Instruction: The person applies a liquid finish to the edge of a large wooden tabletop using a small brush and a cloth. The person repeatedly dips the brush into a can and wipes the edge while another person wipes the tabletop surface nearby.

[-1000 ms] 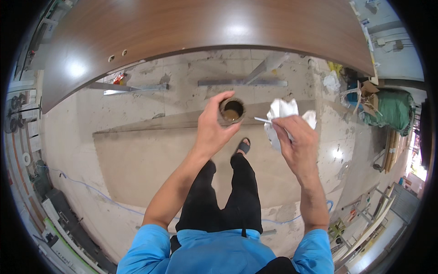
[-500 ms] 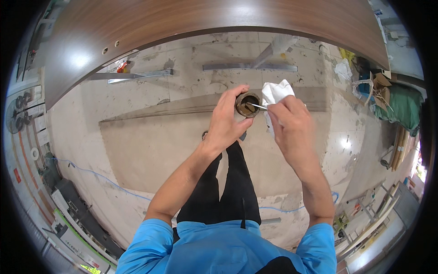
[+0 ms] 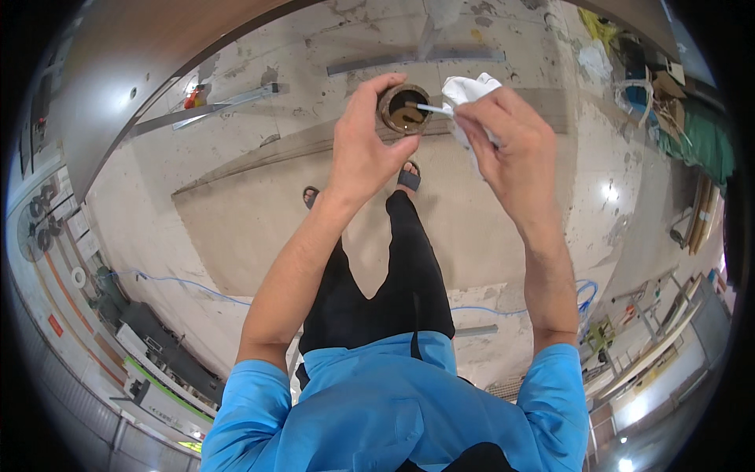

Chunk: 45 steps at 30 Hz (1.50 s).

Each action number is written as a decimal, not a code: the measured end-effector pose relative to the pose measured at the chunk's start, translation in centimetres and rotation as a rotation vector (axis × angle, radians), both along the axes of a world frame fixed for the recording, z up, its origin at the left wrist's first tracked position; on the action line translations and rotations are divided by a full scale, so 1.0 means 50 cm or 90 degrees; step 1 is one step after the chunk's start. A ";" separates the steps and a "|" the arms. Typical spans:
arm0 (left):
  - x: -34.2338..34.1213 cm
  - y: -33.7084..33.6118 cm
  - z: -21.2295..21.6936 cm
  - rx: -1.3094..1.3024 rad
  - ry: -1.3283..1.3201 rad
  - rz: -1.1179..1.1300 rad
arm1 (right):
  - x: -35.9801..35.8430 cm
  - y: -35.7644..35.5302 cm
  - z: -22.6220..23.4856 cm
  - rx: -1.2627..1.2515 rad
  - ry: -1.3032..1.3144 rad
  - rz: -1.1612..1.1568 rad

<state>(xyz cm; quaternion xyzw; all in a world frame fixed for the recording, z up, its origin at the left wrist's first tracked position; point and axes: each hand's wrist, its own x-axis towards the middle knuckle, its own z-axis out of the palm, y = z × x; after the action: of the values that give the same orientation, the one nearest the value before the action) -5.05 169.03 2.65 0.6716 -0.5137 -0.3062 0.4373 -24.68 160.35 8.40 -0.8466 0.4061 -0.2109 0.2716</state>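
Observation:
My left hand is closed round a small round jar, whose open mouth shows brown liquid inside. Between the fingertips of my right hand is a thin brush with a pale handle; its dark tip reaches into the jar's mouth. A crumpled white cloth or tissue is also tucked in the right hand and hangs down beside the fingers. Both hands are held out in front of me, above the floor.
A dark wood-grain tabletop spans the far side on metal legs. Beneath my feet lies a brown sheet. A blue hose crosses the floor. Green cloth and boxes sit at right, a fan at left.
Both hands, with the jar and brush, appear farther up in the view. The tabletop has shifted up and leftward in the picture, and my sandalled feet now show.

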 end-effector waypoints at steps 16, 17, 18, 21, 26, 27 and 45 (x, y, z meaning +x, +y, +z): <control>0.042 -0.015 -0.029 0.031 0.050 -0.083 | 0.009 0.030 -0.111 0.308 -0.265 -0.086; 0.048 -0.017 -0.025 0.039 0.065 -0.079 | 0.016 0.039 -0.124 0.435 -0.302 -0.136; 0.055 -0.018 -0.020 0.064 0.083 -0.075 | 0.025 0.047 -0.137 0.573 -0.329 -0.207; 0.076 -0.014 -0.008 0.045 0.062 -0.045 | 0.049 0.038 -0.174 0.515 -0.440 -0.300; 0.112 0.039 0.010 0.061 0.065 -0.029 | 0.039 -0.068 -0.220 0.171 -0.357 -0.399; 0.115 0.053 0.013 0.056 0.086 -0.027 | 0.032 -0.099 -0.227 0.102 -0.349 -0.402; 0.069 0.144 0.021 0.136 0.152 -0.036 | 0.004 -0.318 -0.267 -0.051 -0.362 -0.499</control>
<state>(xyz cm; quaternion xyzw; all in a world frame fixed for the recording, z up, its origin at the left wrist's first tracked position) -1.60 176.22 3.68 0.6583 -0.4413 -0.4492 0.4125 -24.51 144.43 -4.97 -0.5483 0.5958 -0.5359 0.2393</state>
